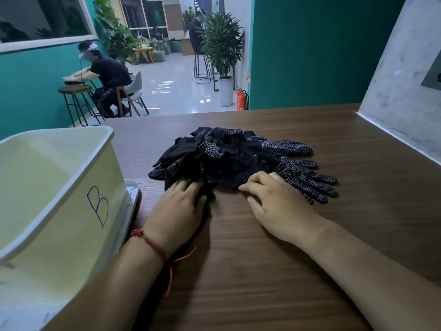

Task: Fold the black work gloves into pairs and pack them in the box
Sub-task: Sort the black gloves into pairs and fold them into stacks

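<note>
A loose heap of black work gloves (229,158) with white grip dots lies on the wooden table (262,271), several tangled together. One glove (307,180) with a patterned cuff patch sticks out at the right. My left hand (179,209) rests on the near left edge of the heap, fingers on black fabric with the thumb against a fold. My right hand (276,201) lies at the near right edge, fingers lightly curled and touching the gloves. The pale plastic box (71,177) marked "B" stands at the left, and its inside looks bare.
A white lid (132,189) lies under or beside the box. A grey concrete wall (393,103) borders the table on the right. Beyond the far table edge, people sit on stools in an open room with plants.
</note>
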Available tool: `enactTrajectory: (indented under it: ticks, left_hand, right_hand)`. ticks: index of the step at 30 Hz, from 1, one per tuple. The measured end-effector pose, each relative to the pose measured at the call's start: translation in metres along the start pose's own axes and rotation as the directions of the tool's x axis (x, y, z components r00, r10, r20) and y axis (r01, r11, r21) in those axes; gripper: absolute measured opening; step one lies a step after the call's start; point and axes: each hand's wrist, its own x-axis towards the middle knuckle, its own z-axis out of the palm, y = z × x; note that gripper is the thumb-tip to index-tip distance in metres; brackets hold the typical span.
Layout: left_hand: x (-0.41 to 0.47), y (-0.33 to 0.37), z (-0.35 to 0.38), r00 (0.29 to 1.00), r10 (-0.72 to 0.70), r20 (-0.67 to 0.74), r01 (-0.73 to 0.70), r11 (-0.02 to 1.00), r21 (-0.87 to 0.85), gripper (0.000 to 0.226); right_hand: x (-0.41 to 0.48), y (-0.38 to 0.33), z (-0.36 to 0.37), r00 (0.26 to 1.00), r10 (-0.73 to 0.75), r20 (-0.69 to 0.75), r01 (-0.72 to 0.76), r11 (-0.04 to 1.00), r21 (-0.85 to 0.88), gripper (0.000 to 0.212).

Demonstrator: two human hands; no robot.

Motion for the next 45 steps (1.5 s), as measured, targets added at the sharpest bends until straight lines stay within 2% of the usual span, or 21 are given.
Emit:
enactTrajectory:
  ticks: [4,6,9,11,14,16,19,22,23,25,27,31,34,35,36,37,38,39,40,43,45]
  left_hand:
    - [0.009,-0.004,-0.002,0.978,-0.203,-0.043,0.207,0.971,0.122,0.049]
    - [0.007,-0.002,-0.005,0.966,-0.250,-0.057,0.256,0.954,0.156,0.048]
    - [0.000,0.002,-0.006,0.966,-0.239,-0.100,0.252,0.954,0.160,0.043]
    - [-0.004,0.007,-0.010,0.962,-0.204,-0.180,0.230,0.964,0.136,0.036]
    - [-0.005,0.017,-0.016,0.950,-0.105,-0.294,0.127,0.990,0.057,0.024]
    - [-0.006,0.022,-0.015,0.953,-0.019,-0.303,0.023,1.000,0.008,0.017]
    - [-0.007,0.026,-0.011,0.965,0.075,-0.252,-0.094,0.993,-0.066,0.015]
    - [-0.010,0.034,-0.017,0.967,0.088,-0.241,-0.167,0.929,-0.331,0.005]
    - [-0.011,0.039,-0.019,0.971,0.059,-0.230,-0.153,0.896,-0.417,0.012]
    - [-0.013,0.043,-0.019,0.987,-0.003,-0.162,-0.080,0.860,-0.505,0.018]
    - [-0.015,0.046,-0.015,0.992,-0.027,-0.121,-0.036,0.873,-0.487,0.014]
    - [-0.014,0.050,-0.013,0.998,-0.023,-0.057,-0.002,0.919,-0.393,0.049]
    - [-0.014,0.050,-0.016,0.994,-0.112,0.001,0.097,0.853,-0.512,0.077]
    - [-0.014,0.051,-0.016,0.990,-0.133,0.038,0.131,0.805,-0.578,0.087]
    - [-0.014,0.050,-0.016,0.987,-0.149,0.065,0.156,0.754,-0.638,0.093]
    - [-0.013,0.049,-0.014,0.985,-0.160,0.070,0.165,0.726,-0.668,0.094]
    - [-0.013,0.048,-0.013,0.987,-0.157,0.041,0.145,0.741,-0.656,0.091]
    - [-0.014,0.045,-0.011,0.991,-0.137,-0.002,0.107,0.787,-0.607,0.084]
    - [-0.015,0.044,-0.009,0.994,-0.101,-0.048,0.059,0.835,-0.547,0.075]
    - [-0.015,0.043,-0.008,0.991,0.019,-0.130,-0.073,0.903,-0.423,0.048]
    - [-0.014,0.045,-0.006,0.985,0.097,-0.142,-0.144,0.917,-0.373,0.031]
  right_hand:
    - [0.002,0.001,-0.005,0.966,0.182,0.186,-0.168,0.982,-0.088,0.060]
    - [0.003,0.003,-0.005,0.949,0.256,0.183,-0.237,0.964,-0.121,0.068]
    - [0.004,0.005,-0.010,0.970,0.229,0.088,-0.219,0.970,-0.107,0.055]
    - [0.005,0.005,-0.014,0.982,0.157,0.109,-0.151,0.987,-0.059,0.045]
    - [0.004,0.002,-0.013,0.974,0.106,0.200,-0.092,0.993,-0.077,0.049]
    - [0.004,0.000,-0.012,0.974,0.108,0.199,-0.092,0.992,-0.092,0.054]
    - [0.005,0.000,-0.012,0.995,0.059,0.076,-0.058,0.998,-0.024,0.050]
    - [0.006,-0.004,-0.013,0.967,0.002,-0.254,0.044,0.983,0.176,0.035]
    - [0.005,-0.006,-0.014,0.935,0.035,-0.352,0.062,0.963,0.261,0.027]
    - [0.002,-0.010,-0.016,0.904,0.156,-0.398,0.046,0.890,0.453,0.016]
    - [-0.001,-0.011,-0.019,0.902,0.270,-0.337,-0.018,0.802,0.596,0.017]
    - [0.002,-0.008,-0.024,0.908,0.311,-0.282,0.022,0.636,0.772,0.017]
    - [0.008,-0.010,-0.025,0.906,0.375,-0.198,0.035,0.400,0.916,0.020]
    - [0.009,-0.008,-0.023,0.912,0.390,-0.123,-0.009,0.320,0.947,0.022]
    - [0.009,-0.004,-0.022,0.920,0.389,-0.038,-0.093,0.311,0.946,0.025]
    - [0.008,0.000,-0.022,0.929,0.369,0.033,-0.191,0.402,0.896,0.028]
    - [0.005,0.006,-0.024,0.934,0.346,0.090,-0.278,0.543,0.792,0.032]
    - [0.002,0.011,-0.027,0.934,0.327,0.145,-0.337,0.667,0.665,0.035]
    - [0.000,0.015,-0.032,0.926,0.324,0.192,-0.375,0.744,0.552,0.035]
    - [-0.002,0.016,-0.050,0.888,0.373,0.271,-0.456,0.797,0.397,0.021]
    - [-0.002,0.016,-0.057,0.894,0.386,0.228,-0.443,0.838,0.317,0.017]
